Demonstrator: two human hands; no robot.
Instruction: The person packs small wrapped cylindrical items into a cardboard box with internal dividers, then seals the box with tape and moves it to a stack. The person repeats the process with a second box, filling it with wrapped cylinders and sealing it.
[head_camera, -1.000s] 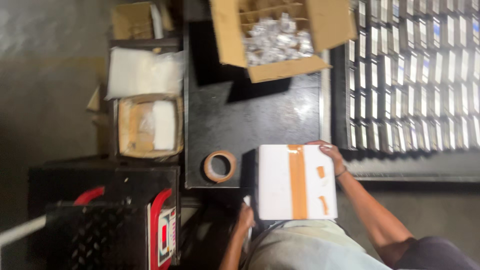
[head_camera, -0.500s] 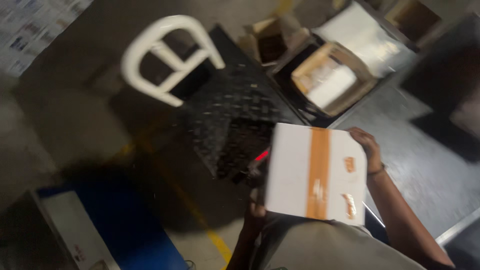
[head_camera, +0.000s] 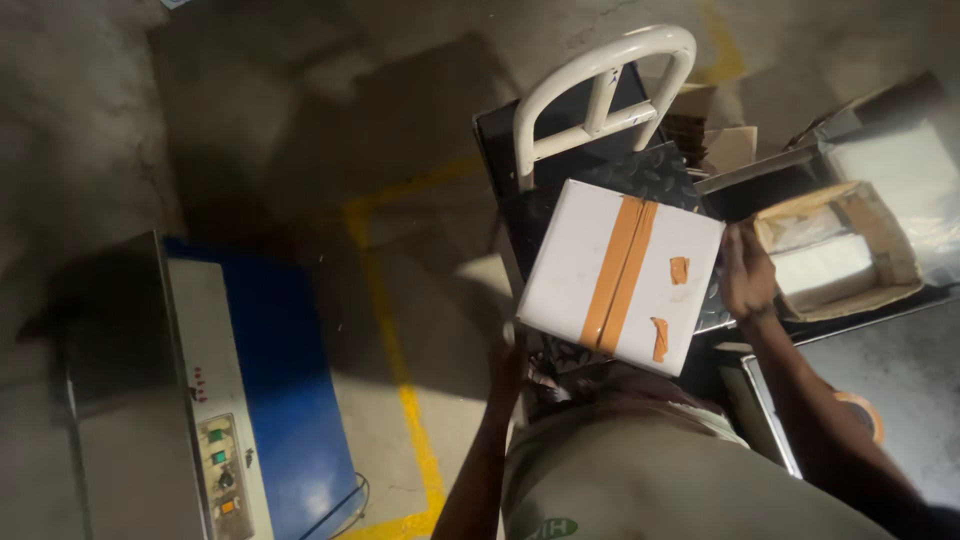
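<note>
Concrete floor with yellow painted lines (head_camera: 400, 380) fills the head view, dim and stained. At the centre a sealed white box (head_camera: 620, 275) with an orange tape strip is carried flat between both hands, its long axis and tape running from about 1 o'clock to 7 o'clock. Right hand (head_camera: 745, 275) grips the 3 o'clock edge, fingers closed on it; left hand (head_camera: 508, 362) supports the 7 o'clock corner from below. Just beyond, at 12 o'clock, stands a black cart (head_camera: 640, 170) with a white handle (head_camera: 600, 90). At 3 o'clock an open carton (head_camera: 860, 220) holds white packing. A blue-and-grey machine (head_camera: 240, 400) sits at 8 o'clock.
</note>
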